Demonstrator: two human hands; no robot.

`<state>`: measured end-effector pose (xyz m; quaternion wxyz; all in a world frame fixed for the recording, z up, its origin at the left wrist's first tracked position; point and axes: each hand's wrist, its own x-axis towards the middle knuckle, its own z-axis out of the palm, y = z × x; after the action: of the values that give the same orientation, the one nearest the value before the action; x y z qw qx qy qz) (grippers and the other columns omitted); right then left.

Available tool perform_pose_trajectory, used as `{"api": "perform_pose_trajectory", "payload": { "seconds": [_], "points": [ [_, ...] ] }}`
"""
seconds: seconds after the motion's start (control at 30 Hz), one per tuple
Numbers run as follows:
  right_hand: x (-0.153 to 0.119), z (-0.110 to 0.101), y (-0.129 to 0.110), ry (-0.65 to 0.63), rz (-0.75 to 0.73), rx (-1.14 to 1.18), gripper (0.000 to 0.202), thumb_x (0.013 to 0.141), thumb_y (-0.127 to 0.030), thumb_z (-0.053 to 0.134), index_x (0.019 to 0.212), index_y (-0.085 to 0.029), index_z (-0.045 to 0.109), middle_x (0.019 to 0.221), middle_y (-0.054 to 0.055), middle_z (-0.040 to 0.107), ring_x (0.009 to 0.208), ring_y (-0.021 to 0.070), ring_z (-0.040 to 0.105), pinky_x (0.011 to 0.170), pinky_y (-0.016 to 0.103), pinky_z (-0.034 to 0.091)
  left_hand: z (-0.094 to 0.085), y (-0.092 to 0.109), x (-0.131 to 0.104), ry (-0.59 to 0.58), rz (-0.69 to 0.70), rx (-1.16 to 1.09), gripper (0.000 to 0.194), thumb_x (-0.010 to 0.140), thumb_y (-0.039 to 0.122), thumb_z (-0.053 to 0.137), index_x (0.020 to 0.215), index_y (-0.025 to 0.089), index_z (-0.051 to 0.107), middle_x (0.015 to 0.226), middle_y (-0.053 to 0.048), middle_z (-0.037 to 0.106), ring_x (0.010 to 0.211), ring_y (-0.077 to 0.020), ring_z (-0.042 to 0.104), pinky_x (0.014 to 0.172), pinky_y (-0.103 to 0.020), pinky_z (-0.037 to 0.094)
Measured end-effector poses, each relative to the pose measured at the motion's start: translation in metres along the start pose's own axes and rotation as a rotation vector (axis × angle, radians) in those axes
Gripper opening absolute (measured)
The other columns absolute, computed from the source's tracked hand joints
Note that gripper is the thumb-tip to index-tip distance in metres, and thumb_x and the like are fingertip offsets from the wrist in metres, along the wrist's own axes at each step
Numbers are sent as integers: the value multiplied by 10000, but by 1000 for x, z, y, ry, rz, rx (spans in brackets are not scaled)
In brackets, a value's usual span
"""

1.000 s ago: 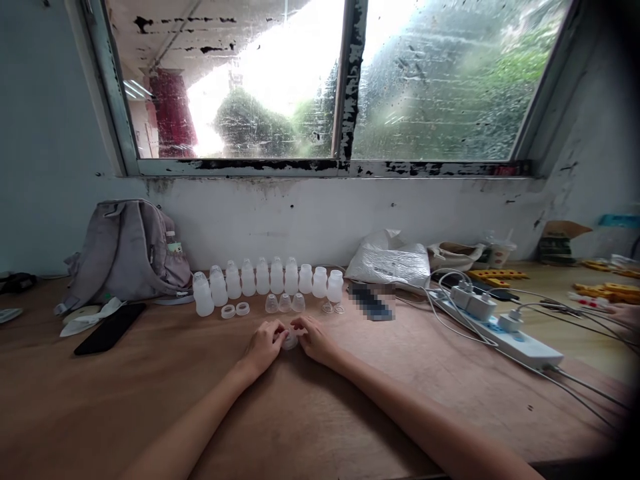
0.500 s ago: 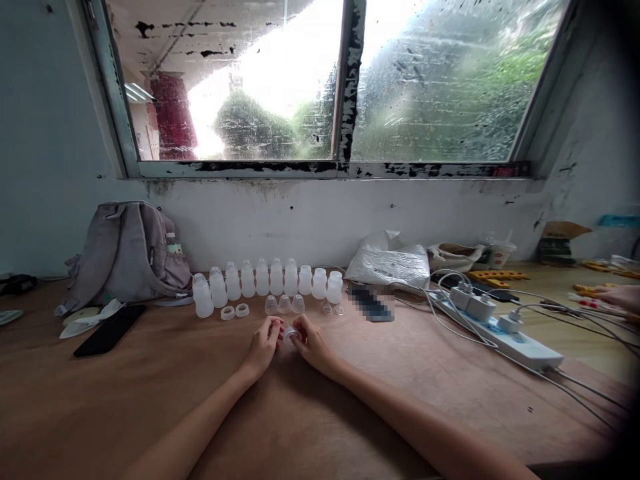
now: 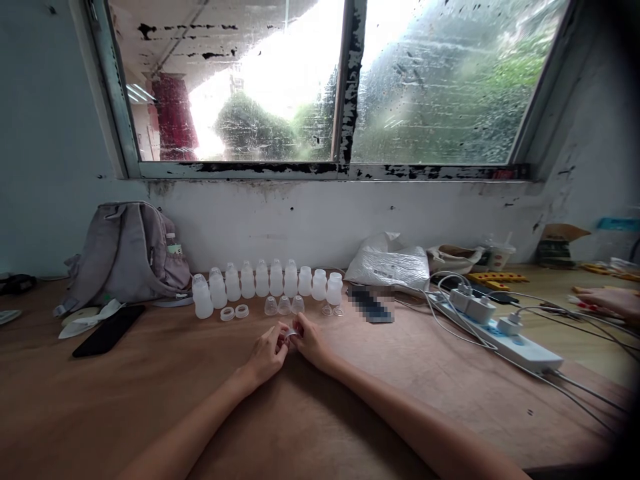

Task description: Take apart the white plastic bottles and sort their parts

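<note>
My left hand (image 3: pixel 270 349) and my right hand (image 3: pixel 307 340) meet over the wooden table, both closed around a small whitish ring-shaped part (image 3: pixel 291 333) that their fingers largely cover. Behind them stand three clear caps (image 3: pixel 284 305) in a short row. A long row of frosted bottles (image 3: pixel 247 281) runs along the back; most have clear caps on top, while the three at the right end are uncapped. Two white rings (image 3: pixel 242 311) lie left of the loose caps. Thin clear rings (image 3: pixel 338 311) rest before the rightmost bottle.
At the left are a grey backpack (image 3: pixel 125 253), a black phone (image 3: pixel 109 331) and tissue. To the right lie a silvery bag (image 3: pixel 389 261), a pixelated dark object (image 3: pixel 371 304) and a white power strip (image 3: pixel 520 343) with cables. Another person's hand (image 3: pixel 611 300) shows at far right.
My left hand has shifted slightly right and down, closing in on the small part and covering more of it. The other person's hand at far right has moved a little.
</note>
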<state>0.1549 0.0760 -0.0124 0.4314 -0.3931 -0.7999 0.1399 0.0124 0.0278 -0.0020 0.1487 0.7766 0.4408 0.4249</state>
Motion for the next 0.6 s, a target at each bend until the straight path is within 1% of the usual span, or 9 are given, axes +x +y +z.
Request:
{"api": "perform_pose_trajectory", "payload": {
  "seconds": [0.1, 0.17, 0.2, 0.27, 0.33, 0.4, 0.5, 0.53, 0.6],
  "points": [
    [0, 2, 3, -5, 31, -29, 164, 585, -83, 428, 691, -202, 393, 587, -52, 437, 522, 97, 400, 486, 193, 285, -1, 2, -1, -18, 14, 21, 158, 743, 168, 445, 891, 202, 487, 775, -18, 582, 656, -134, 554, 597, -241, 435],
    [0, 0, 3, 13, 34, -42, 151, 595, -87, 433, 686, -201, 395, 588, -48, 440, 526, 100, 401, 490, 196, 291, -1, 4, -1, -17, 1, -25, 138, 757, 203, 453, 888, 205, 495, 778, -15, 587, 674, -135, 561, 621, -247, 437],
    [0, -1, 2, 30, 33, -41, 139, 606, -92, 436, 684, -199, 396, 590, -44, 442, 528, 102, 403, 495, 199, 299, 0, 4, -1, -13, -27, -79, 136, 769, 231, 452, 895, 207, 496, 771, -12, 589, 683, -135, 565, 625, -246, 439],
    [-1, -4, 1, 69, 37, -17, 118, 634, -105, 439, 700, -197, 403, 607, -34, 456, 532, 104, 412, 502, 203, 321, 1, 3, 1, 17, -138, -248, 174, 793, 306, 436, 931, 208, 476, 747, -8, 592, 686, -137, 575, 581, -233, 444],
    [-1, -7, -1, 87, 36, 12, 106, 659, -121, 445, 732, -193, 417, 633, -23, 480, 538, 106, 428, 507, 205, 341, 3, 1, 4, 62, -277, -449, 261, 789, 378, 440, 976, 197, 435, 736, -14, 590, 674, -142, 582, 500, -209, 434],
    [0, -7, -3, 82, 22, 11, 96, 674, -131, 451, 746, -191, 430, 644, -18, 496, 540, 106, 438, 510, 206, 350, 5, 0, 6, 99, -375, -600, 374, 745, 419, 497, 1017, 181, 403, 749, -24, 579, 664, -144, 579, 446, -190, 416],
    [2, -4, -6, 54, -14, -42, 60, 690, -145, 462, 726, -192, 447, 620, -22, 496, 539, 109, 440, 512, 208, 344, 4, -2, 9, 125, -462, -719, 489, 690, 429, 564, 1071, 167, 405, 768, -28, 555, 631, -124, 556, 433, -179, 405],
    [3, -3, -7, 42, -25, -59, 50, 696, -151, 466, 722, -192, 452, 614, -22, 496, 541, 110, 442, 513, 207, 343, 3, -2, 9, 119, -480, -744, 479, 689, 432, 564, 1061, 161, 433, 773, -30, 551, 618, -113, 543, 433, -174, 399],
    [7, -3, -8, 11, -58, -74, 45, 709, -160, 472, 739, -192, 465, 617, -20, 502, 552, 110, 451, 519, 205, 344, -1, -4, 9, 87, -479, -771, 406, 694, 437, 557, 974, 147, 517, 770, -32, 548, 609, -96, 517, 443, -165, 390]
  ]
}}
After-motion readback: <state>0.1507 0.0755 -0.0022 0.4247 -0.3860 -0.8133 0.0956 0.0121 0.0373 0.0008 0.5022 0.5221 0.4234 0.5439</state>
